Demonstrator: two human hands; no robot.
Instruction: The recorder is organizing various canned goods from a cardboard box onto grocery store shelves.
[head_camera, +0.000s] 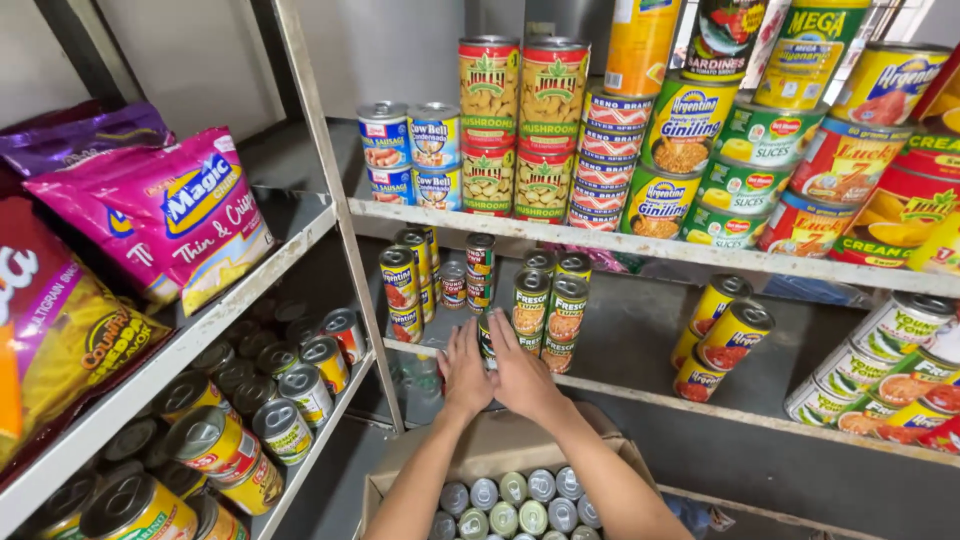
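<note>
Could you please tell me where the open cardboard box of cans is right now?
In the head view, the open brown cardboard box sits at bottom centre, under both forearms, below the middle grey metal shelf where the left hand and right hand meet.

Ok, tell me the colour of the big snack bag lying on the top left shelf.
The flat crinkly snack bag is bright pink with yellow corners, clearest in the head view.

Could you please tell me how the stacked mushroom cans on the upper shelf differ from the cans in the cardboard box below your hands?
The mushroom cans stand stacked in two layers, side labels facing out; the boxed cans sit in one layer, showing only silver tops. The mushroom cans look taller and wider, the boxed cans smaller. The mushroom cans rest on the upper shelf, the boxed cans in the cardboard box. Both groups stand upright.
</note>
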